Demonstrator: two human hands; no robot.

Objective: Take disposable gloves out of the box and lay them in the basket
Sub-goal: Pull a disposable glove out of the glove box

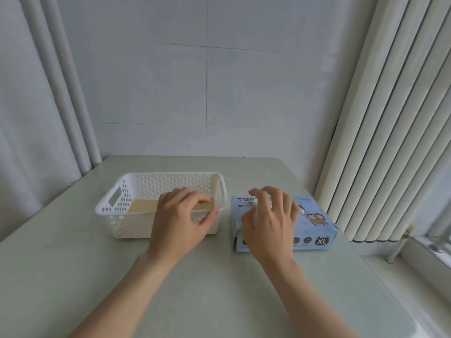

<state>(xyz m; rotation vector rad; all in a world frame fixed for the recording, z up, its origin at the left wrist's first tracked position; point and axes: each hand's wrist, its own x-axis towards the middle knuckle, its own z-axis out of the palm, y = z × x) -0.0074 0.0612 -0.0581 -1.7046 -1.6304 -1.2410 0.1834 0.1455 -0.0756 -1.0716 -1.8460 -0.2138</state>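
Resting on pale table (pixel 73 264) near window blinds (pixel 390 118): basket (pixel 170 174), box (pixel 314 230)

Perforated white plastic basket (pixel 127 191), glossy printed blue glove box (pixel 314 228), smooth faintly glossy pale tabletop (pixel 219 289)

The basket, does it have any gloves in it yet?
No gloves show in the basket: only a flat tan sheet lies on its floor. The left hand hides part of the inside; there, cannot tell.

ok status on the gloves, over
Left hand grips basket rim. Right hand at glove box opening, grip unclear. No gloves seen in basket. Nothing blocking.
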